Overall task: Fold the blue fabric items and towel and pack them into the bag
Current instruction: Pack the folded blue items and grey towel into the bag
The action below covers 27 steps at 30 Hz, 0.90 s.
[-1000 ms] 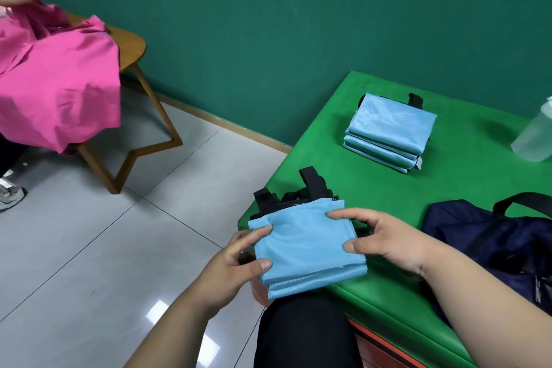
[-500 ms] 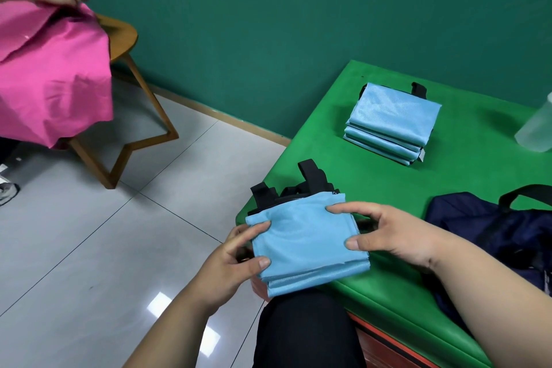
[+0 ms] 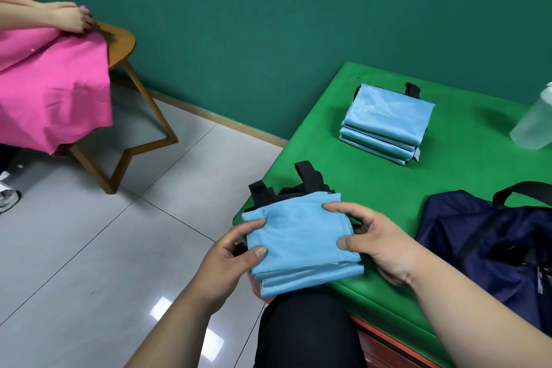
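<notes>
- Folded blue fabric item (image 3: 298, 236): a layered light-blue bundle at the near-left corner of the green bench (image 3: 373, 188). Its near edge overhangs a dark-clad knee (image 3: 304, 329), and black straps (image 3: 307, 173) stick out from its far edge.
- Left hand (image 3: 230, 254): grasps the bundle's left edge, with thumb and forefinger on top and the other fingers hidden beneath.
- Right hand (image 3: 382, 242): grasps the right edge, with thumb and forefinger pressed on the upper face.
- Second blue stack (image 3: 388, 116): folded the same way, farther back on the bench and well apart from both hands.
- Navy bag (image 3: 493, 242): slumped on the bench just right of the right hand, with a black handle arching over it.
- Translucent bottle (image 3: 534, 122): at the right frame edge, near the second blue stack.
- Background: another person's hands (image 3: 68, 16) hold pink cloth (image 3: 50, 84) draped over a wooden stool (image 3: 119, 45) on the tiled floor (image 3: 119, 248).
</notes>
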Each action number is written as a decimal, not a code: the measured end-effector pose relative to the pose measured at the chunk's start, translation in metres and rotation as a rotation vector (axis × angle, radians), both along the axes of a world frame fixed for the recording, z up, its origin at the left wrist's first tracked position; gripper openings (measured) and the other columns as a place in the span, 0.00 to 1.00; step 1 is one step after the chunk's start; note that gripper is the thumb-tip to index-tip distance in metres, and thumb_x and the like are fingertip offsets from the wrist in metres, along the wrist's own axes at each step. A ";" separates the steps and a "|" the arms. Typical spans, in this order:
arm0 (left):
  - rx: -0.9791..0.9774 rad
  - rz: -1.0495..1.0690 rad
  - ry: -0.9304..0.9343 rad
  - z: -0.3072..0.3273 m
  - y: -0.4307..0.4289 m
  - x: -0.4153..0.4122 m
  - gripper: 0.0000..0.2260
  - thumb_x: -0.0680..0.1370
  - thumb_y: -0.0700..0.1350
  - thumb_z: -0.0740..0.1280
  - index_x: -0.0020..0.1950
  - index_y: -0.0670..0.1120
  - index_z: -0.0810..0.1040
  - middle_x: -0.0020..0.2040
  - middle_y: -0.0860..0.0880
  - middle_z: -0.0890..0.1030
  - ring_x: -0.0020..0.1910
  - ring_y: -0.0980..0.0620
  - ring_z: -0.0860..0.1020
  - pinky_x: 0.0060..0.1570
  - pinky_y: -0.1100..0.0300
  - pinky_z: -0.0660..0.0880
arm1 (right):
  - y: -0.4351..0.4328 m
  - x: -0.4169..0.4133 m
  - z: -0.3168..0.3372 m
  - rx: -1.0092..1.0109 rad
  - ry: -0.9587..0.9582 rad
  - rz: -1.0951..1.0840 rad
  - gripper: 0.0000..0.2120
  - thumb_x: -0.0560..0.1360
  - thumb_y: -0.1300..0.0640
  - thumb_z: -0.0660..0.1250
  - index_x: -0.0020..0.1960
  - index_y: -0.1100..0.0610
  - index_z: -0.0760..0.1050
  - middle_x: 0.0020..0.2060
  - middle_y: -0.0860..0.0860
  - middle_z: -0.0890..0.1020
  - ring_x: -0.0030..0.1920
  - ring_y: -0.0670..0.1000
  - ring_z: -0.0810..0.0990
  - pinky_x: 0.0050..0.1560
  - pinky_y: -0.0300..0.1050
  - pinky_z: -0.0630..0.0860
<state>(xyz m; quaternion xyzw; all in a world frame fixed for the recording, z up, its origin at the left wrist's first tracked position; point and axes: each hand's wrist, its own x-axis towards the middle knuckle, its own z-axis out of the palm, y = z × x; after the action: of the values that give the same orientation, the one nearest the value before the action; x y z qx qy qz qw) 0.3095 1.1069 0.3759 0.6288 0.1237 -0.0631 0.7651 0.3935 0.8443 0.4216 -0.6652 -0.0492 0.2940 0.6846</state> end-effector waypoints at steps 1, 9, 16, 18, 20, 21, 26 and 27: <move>0.008 0.006 0.000 0.001 -0.001 0.000 0.19 0.69 0.42 0.78 0.56 0.60 0.84 0.57 0.47 0.83 0.52 0.51 0.82 0.47 0.60 0.78 | -0.001 0.000 0.000 -0.019 -0.015 0.005 0.30 0.70 0.79 0.67 0.58 0.48 0.83 0.58 0.61 0.82 0.50 0.57 0.81 0.66 0.63 0.71; 0.209 -0.114 -0.084 -0.002 0.005 -0.005 0.21 0.73 0.52 0.72 0.64 0.69 0.75 0.67 0.51 0.74 0.64 0.52 0.76 0.61 0.55 0.76 | -0.011 0.005 0.014 -0.147 -0.095 0.170 0.30 0.74 0.72 0.70 0.62 0.40 0.80 0.60 0.45 0.83 0.58 0.46 0.81 0.60 0.37 0.75; 0.243 -0.147 -0.076 0.003 0.005 -0.004 0.24 0.73 0.51 0.70 0.62 0.76 0.71 0.68 0.58 0.72 0.65 0.56 0.75 0.63 0.57 0.75 | -0.013 0.008 0.015 -0.203 -0.149 0.233 0.34 0.74 0.70 0.71 0.68 0.37 0.74 0.66 0.39 0.76 0.46 0.32 0.77 0.54 0.30 0.69; 0.229 -0.147 -0.070 0.004 0.005 -0.004 0.24 0.73 0.50 0.70 0.61 0.76 0.71 0.68 0.57 0.72 0.64 0.56 0.75 0.62 0.59 0.75 | -0.012 0.010 0.014 -0.201 -0.148 0.256 0.35 0.72 0.68 0.73 0.69 0.35 0.73 0.69 0.40 0.74 0.59 0.35 0.77 0.65 0.37 0.68; 0.200 -0.152 -0.055 0.005 0.006 -0.004 0.24 0.73 0.49 0.70 0.61 0.76 0.72 0.68 0.57 0.72 0.62 0.57 0.76 0.58 0.60 0.76 | -0.012 0.011 0.013 -0.187 -0.132 0.262 0.35 0.70 0.66 0.73 0.68 0.35 0.73 0.71 0.41 0.73 0.70 0.44 0.72 0.73 0.45 0.64; 0.181 -0.147 -0.051 0.006 0.005 -0.003 0.24 0.72 0.49 0.71 0.60 0.75 0.73 0.67 0.57 0.73 0.61 0.58 0.77 0.57 0.61 0.77 | -0.012 0.012 0.013 -0.175 -0.120 0.261 0.35 0.71 0.67 0.73 0.68 0.35 0.73 0.70 0.42 0.74 0.70 0.46 0.73 0.73 0.46 0.65; 0.064 -0.059 -0.021 0.005 0.002 -0.001 0.24 0.70 0.44 0.78 0.60 0.67 0.80 0.65 0.50 0.77 0.59 0.51 0.80 0.52 0.58 0.79 | -0.004 0.008 0.009 -0.053 -0.019 0.126 0.35 0.72 0.79 0.65 0.68 0.46 0.76 0.61 0.50 0.83 0.56 0.52 0.82 0.55 0.42 0.79; 0.053 -0.056 -0.020 0.005 0.002 -0.001 0.24 0.69 0.47 0.80 0.60 0.66 0.80 0.65 0.50 0.77 0.60 0.50 0.80 0.53 0.57 0.79 | -0.003 0.006 0.007 -0.016 0.006 0.088 0.35 0.71 0.81 0.64 0.67 0.48 0.76 0.60 0.52 0.83 0.56 0.53 0.83 0.56 0.45 0.80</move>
<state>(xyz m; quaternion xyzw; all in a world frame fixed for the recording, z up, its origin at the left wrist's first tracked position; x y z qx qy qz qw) 0.3088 1.1090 0.3814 0.6525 0.1001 -0.0750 0.7474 0.3992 0.8418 0.4287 -0.6671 -0.0739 0.3261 0.6657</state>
